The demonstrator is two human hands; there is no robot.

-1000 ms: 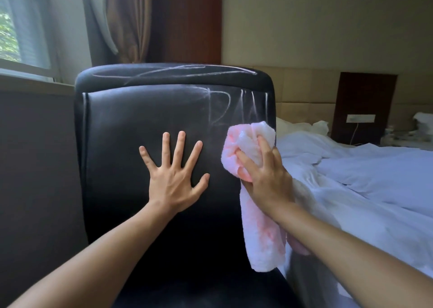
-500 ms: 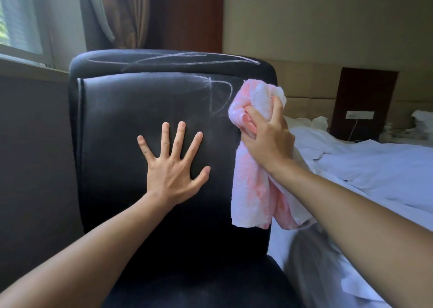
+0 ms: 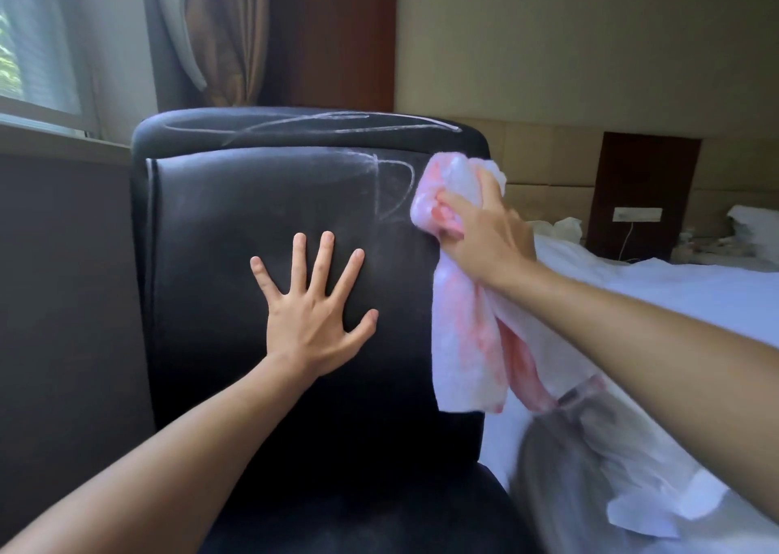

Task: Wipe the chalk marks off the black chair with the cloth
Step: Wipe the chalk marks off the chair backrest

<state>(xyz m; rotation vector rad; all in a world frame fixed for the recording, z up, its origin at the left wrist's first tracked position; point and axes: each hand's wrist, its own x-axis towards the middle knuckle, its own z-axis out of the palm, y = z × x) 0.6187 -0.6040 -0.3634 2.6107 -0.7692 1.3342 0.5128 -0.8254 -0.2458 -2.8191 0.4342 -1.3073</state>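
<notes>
We are gripping the bunched pink-and-white cloth (image 3: 453, 199) in our right hand (image 3: 484, 237), fingers curled round the wad, pressing it against the upper right edge of the black chair (image 3: 253, 216); since half a second ago it has shifted slightly rightward toward that edge, and the vertical strokes seen a second ago are gone. The cloth's tail is hanging down beside the chair's right side. Our left hand (image 3: 312, 313) is staying flat, fingers spread, on the middle of the chair back. Chalk marks (image 3: 388, 186) are remaining just left of the cloth and along the chair's top. A bed (image 3: 695, 300) lies right of the chair.
</notes>
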